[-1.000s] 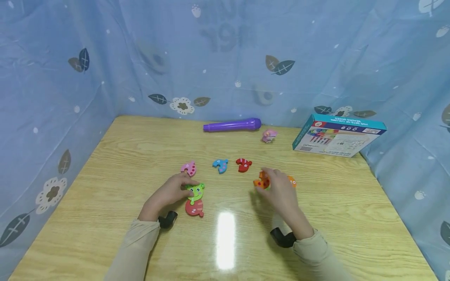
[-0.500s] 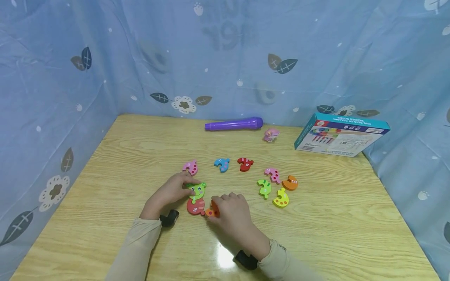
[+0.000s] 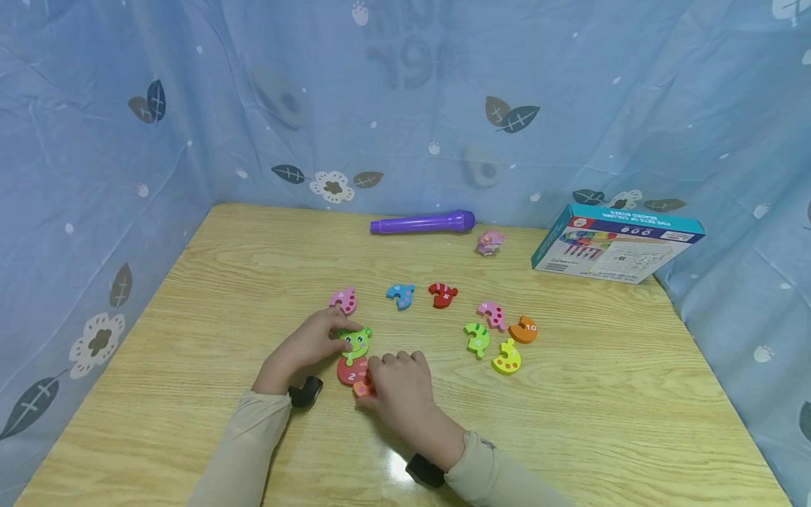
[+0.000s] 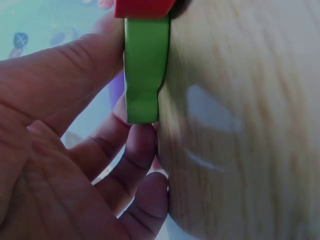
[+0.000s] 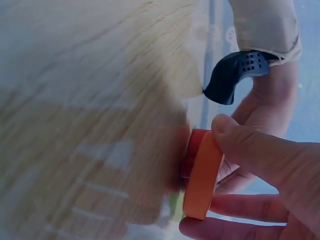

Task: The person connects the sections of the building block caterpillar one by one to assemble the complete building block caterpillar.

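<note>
My left hand [image 3: 305, 350] holds a green puzzle piece with a smiling face [image 3: 357, 343] on the table, thumb on one side and fingers on the other. A red puzzle piece numbered 2 [image 3: 348, 372] is joined below the green one. Between thumb and fingers, my right hand [image 3: 405, 394] pinches an orange puzzle piece with dots [image 3: 362, 389], partly hidden by that hand. It overlaps the red piece's lower right edge in the head view. The right wrist view shows the orange piece's side [image 5: 204, 177] close against the red one [image 5: 195, 145].
Pink [image 3: 343, 301], blue [image 3: 401, 296] and red [image 3: 442, 295] pieces lie farther back. To the right are pink [image 3: 492, 315], green [image 3: 478, 339], yellow [image 3: 507, 358] and orange [image 3: 523, 329] pieces. A purple toy microphone [image 3: 421, 223], small pink figure [image 3: 490, 242] and box [image 3: 614, 246] stand behind.
My right hand has carried the orange dotted piece leftward from the right-hand group to the red piece numbered 2. My left hand stays on the green piece.
</note>
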Available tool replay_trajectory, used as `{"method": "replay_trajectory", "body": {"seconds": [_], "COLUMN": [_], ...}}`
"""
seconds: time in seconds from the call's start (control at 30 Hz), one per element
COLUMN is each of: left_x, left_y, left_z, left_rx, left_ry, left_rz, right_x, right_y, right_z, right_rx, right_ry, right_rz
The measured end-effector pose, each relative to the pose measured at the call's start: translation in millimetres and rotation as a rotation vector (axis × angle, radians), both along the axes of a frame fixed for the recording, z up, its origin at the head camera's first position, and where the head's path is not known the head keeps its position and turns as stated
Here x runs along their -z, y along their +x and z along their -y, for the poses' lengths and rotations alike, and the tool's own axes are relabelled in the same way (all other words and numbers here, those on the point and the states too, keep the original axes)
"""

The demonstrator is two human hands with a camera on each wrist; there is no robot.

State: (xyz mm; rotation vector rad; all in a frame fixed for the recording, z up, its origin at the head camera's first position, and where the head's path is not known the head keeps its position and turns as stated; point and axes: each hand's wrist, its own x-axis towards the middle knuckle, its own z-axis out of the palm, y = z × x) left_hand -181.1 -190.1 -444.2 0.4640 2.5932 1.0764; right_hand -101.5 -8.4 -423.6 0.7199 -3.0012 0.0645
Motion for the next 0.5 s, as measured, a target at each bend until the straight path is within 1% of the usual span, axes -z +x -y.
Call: {"method": "replay_trajectory", "body": {"seconds": [0.2, 0.33, 0.43, 0.5], "left_x": [0.3, 1.1, 2.1, 2.9], "left_y": [-0.6, -1.0, -1.2, -1.3], "left_z": [1.2, 1.2, 1.1, 1.1], "left_rx": [0.008, 0.01, 0.01, 0.016], "left_ry": [-0.007, -0.012, -0.007, 0.001], "left_rz": [-0.018, -0.018, -0.019, -0.026], "right_x": [4.7, 2.6, -4.0, -10.4], "right_y": [-2.2, -5.8, -12.7, -20.5], "right_z": [4.6, 1.7, -2.1, -4.0], "right_rx": [0.015, 0.012, 0.012, 0.019], "right_ry": [0.054, 0.03, -0.011, -0.039], "right_rz": [0.045, 0.06, 0.022, -0.01]}}
